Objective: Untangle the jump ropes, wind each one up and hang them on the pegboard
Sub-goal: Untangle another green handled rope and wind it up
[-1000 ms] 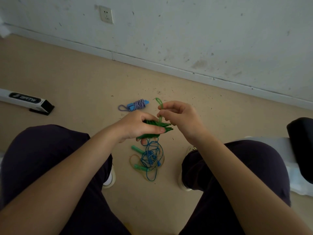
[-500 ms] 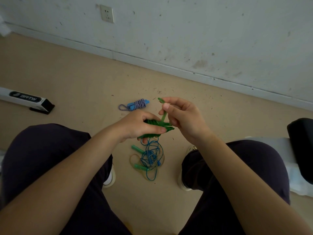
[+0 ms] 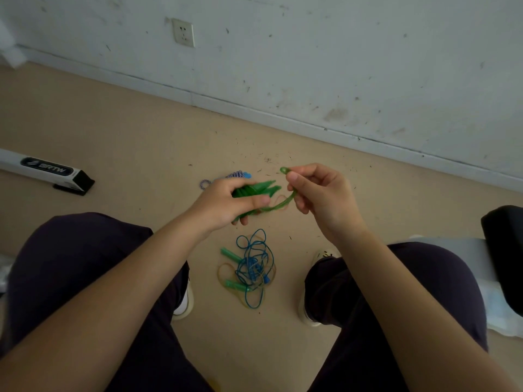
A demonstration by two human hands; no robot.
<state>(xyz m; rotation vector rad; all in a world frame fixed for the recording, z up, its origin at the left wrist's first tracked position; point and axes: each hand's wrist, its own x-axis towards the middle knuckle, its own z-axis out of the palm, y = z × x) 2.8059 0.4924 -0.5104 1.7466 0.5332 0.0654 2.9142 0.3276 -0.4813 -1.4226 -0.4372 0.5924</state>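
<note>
My left hand grips a wound bundle of green jump rope with its green handles sticking out to the right. My right hand pinches the loose green end of that rope, which curves from the bundle up through its fingers. On the floor between my feet lies a tangle of thin blue rope with teal handles and a pale translucent rope. A wound blue-and-white striped rope lies on the floor behind my left hand, partly hidden. No pegboard is in view.
I sit with dark-trousered knees apart. A white bar with a black end lies on the floor at left. A wall with a socket runs behind. A black object on something white sits at right.
My right hand has pulled the loose green end to the right, away from the bundle. My left hand and the bundle have turned slightly, handles pointing more to the right.
</note>
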